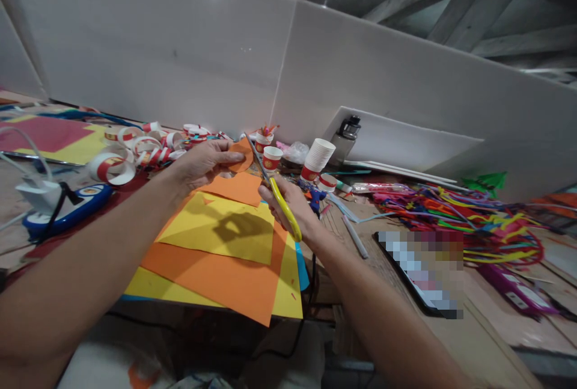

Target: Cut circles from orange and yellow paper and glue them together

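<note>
My left hand [205, 163] pinches a small piece of orange paper [242, 156] between thumb and fingers, held above the table. In my right hand [291, 202] is a pair of scissors [283, 202] with yellow handles, its blades pointing up and away along the right edge of the orange piece. Whether the blades are parted I cannot tell. Under both hands lie stacked sheets: a smaller orange sheet [237, 187], a yellow sheet [193, 229] bearing my hand's shadow, and a larger orange sheet [243, 287] at the near edge.
Paper cups [315, 160] and cut cup rings [118, 166] stand at the back. A bottle [346, 139] leans by the white panel. On the right are colourful pipe cleaners [446, 208], a phone [419, 275] and a purple power strip [518, 290]; a blue power strip [67, 211] lies left.
</note>
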